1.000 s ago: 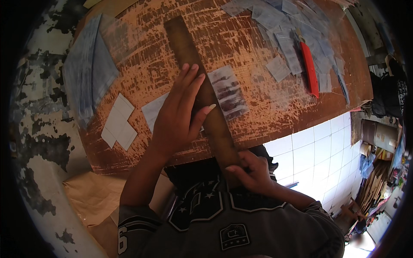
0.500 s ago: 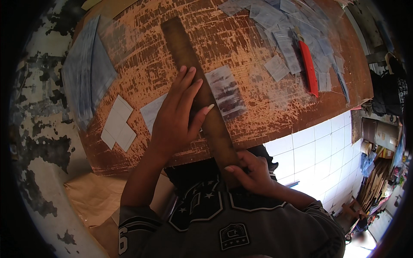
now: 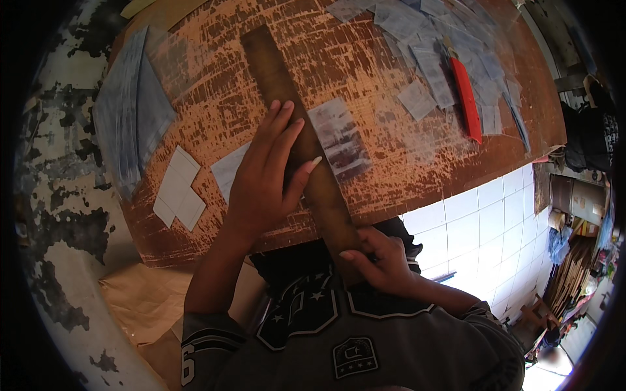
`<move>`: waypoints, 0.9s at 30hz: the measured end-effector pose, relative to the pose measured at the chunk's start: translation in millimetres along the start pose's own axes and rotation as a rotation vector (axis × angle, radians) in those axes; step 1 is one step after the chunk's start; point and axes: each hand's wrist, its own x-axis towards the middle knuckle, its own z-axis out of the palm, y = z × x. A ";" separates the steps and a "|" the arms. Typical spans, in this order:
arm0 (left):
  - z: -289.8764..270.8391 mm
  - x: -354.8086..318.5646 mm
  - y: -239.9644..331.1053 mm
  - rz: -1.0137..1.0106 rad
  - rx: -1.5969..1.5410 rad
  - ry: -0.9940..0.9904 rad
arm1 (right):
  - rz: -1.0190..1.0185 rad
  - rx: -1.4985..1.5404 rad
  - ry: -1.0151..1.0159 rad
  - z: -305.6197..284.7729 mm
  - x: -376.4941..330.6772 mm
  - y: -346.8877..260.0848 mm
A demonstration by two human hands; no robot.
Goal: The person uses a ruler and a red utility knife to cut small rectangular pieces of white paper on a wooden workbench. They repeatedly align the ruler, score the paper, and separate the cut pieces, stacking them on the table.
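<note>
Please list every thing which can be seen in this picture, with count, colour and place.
flat strip: one, brown, slanting across the table
sheet material: one or two pieces, greyish, under the strip
cutter: one, red, on the pile
pile of pieces: many, blue-grey, table's far right
folded sheets: count unclear, blue-grey, table's left
angular shape: one, white, left of the hands
table: one, worn brown, centre
paper: count unclear, tan, lower left
wall: one, white and dark, left
floor tiles: several, white, right
clutter: mixed, far right
shirt: one, dark grey, bottom
left hand: one, on the strip
right hand: one, gripping its near end
</note>
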 end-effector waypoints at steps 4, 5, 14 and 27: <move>1.2 0.2 -0.6 0.007 -0.002 0.003 | 0.045 -0.011 -0.029 -1.8 -1.2 -1.3; 0.9 0.7 -0.7 0.007 0.004 -0.005 | 0.059 -0.009 -0.043 -3.5 -0.7 -3.4; 0.5 1.4 -0.7 0.012 0.006 -0.005 | 0.060 0.032 -0.055 -5.5 1.0 -10.2; 0.9 1.0 -1.5 0.016 0.007 -0.006 | 0.067 0.028 -0.099 -9.8 1.0 -9.4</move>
